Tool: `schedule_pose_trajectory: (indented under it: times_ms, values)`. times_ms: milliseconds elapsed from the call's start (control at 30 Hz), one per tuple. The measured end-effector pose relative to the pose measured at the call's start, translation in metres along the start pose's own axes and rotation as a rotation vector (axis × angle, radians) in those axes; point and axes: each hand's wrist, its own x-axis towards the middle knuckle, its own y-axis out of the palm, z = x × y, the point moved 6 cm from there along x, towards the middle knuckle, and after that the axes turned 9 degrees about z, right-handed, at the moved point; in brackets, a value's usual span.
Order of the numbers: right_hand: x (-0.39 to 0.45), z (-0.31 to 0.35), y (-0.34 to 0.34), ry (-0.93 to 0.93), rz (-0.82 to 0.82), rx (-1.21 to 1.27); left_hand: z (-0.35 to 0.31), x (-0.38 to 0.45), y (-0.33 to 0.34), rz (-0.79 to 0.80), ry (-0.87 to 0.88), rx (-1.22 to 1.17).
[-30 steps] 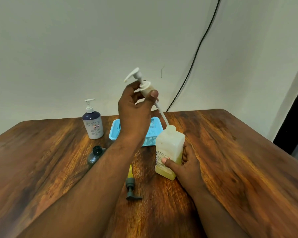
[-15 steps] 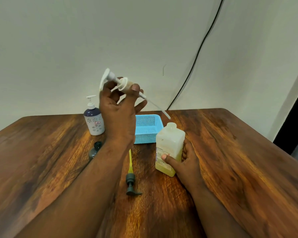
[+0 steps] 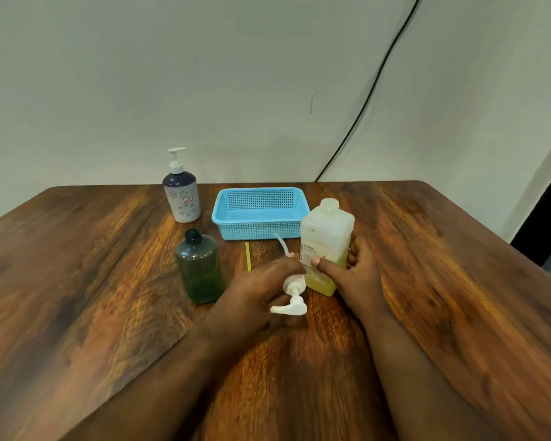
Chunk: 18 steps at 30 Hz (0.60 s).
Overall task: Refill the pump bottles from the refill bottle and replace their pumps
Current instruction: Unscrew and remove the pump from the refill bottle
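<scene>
On desk: open bottle just left of left hand, basket behind it, refill bottle to its right, w/ pump bottle far back-left.

We look down at a wooden surface where our left hand grips a white pump low over the wood, its tube angled toward a blue basket. Our right hand wraps an open, squarish bottle with yellow liquid at its bottom. Left of the hands stands a dark capless bottle holding green liquid, with a white-and-navy pump bottle behind it and a black cable on the wall.
</scene>
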Motion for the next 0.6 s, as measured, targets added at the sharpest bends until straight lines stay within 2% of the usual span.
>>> schedule_pose_trajectory:
  times_ms: [167,267,500,600]
  values:
    - [0.002,-0.003,-0.02,0.055,-0.052,-0.034,0.004,0.013,0.03,0.323,0.077,0.3]
    - [0.002,-0.007,-0.03,0.074,-0.088,-0.042,0.009,0.027,0.045,0.454,0.094,0.408]
    - [0.006,-0.014,-0.033,0.096,-0.105,-0.017,0.016,0.05,0.064,0.568,0.076,0.516]
    - [0.006,-0.011,-0.032,0.082,-0.106,-0.012,0.017,0.049,0.064,0.541,0.074,0.491]
